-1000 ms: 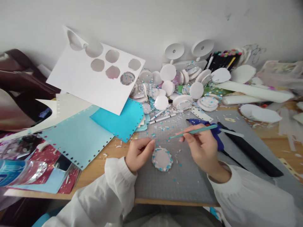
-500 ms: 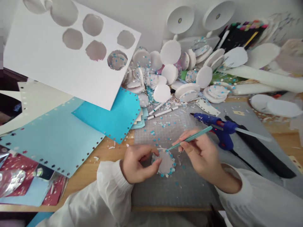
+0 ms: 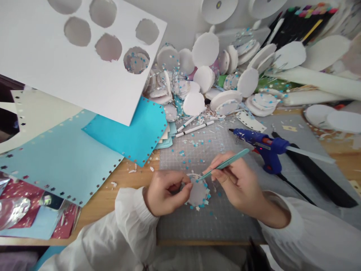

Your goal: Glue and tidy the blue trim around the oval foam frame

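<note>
A round white disc [image 3: 198, 192], rimmed with small blue and white paper flowers, lies on the grey cutting mat [image 3: 180, 227]. My left hand [image 3: 169, 192] is closed at its left edge, thumb and index finger pinched together over the rim; the fingertips partly cover that edge. In my right hand [image 3: 235, 184] are teal tweezers [image 3: 229, 159], held like a pen. Their tip points down-left and reaches the disc's upper part, close to my left fingertips. Whether the tip grips a flower is too small to tell. Loose blue flowers [image 3: 195, 144] are scattered on the mat beyond.
At right lie a blue glue gun [image 3: 261, 141] and a long black object [image 3: 318, 177]. White discs [image 3: 203, 78] pile up behind. A white board with round holes [image 3: 109, 82] and blue punched sheets [image 3: 129, 131] are at left. White sticks [image 3: 194, 128] lie ahead.
My left thumb and index finger have closed together at the disc's rim. The tweezers' tip has shifted slightly left and inward over the disc. The camera view has moved a little.
</note>
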### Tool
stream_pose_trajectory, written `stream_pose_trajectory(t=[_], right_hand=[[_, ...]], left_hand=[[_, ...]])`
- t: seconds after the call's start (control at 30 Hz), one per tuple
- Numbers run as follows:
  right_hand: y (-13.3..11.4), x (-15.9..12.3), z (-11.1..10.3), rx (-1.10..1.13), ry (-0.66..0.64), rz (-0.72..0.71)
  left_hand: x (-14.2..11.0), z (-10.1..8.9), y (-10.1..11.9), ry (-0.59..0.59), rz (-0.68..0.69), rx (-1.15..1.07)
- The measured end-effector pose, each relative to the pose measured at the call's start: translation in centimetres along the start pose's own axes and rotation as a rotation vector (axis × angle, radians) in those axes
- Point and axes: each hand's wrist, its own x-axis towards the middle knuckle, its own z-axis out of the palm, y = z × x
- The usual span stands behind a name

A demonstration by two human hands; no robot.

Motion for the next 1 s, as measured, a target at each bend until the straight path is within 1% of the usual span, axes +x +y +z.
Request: stream_pose_trajectory(t=[0.23, 0.5, 0.57, 0.73, 1.0], right_hand=[[0.12, -0.10, 0.00, -0.018, -0.016, -0.015], [0.07, -0.14, -0.02, -0.009, -0.020, 0.000], [0.03, -0.01, -0.08, 0.014, -0.031, 0.031], [0.09, 0.49, -0.40, 0.105, -0.085, 0.186], [0.48, 0.78, -0.40, 0.247, -0.090, 0.349]], left_hand=[[-0.04, 0.01, -0.06, 0.007, 0.038, 0.003], [-0.11, -0.03, -0.14, -0.002, 0.036, -0.002], [-0.10, -0.06, -0.10, 0.001, 0.043, -0.001], [-0.05, -0.12, 0.05, 0.004, 0.044, -0.010], [0.09, -0.21, 0.10, -0.018, 0.073, -0.027]])
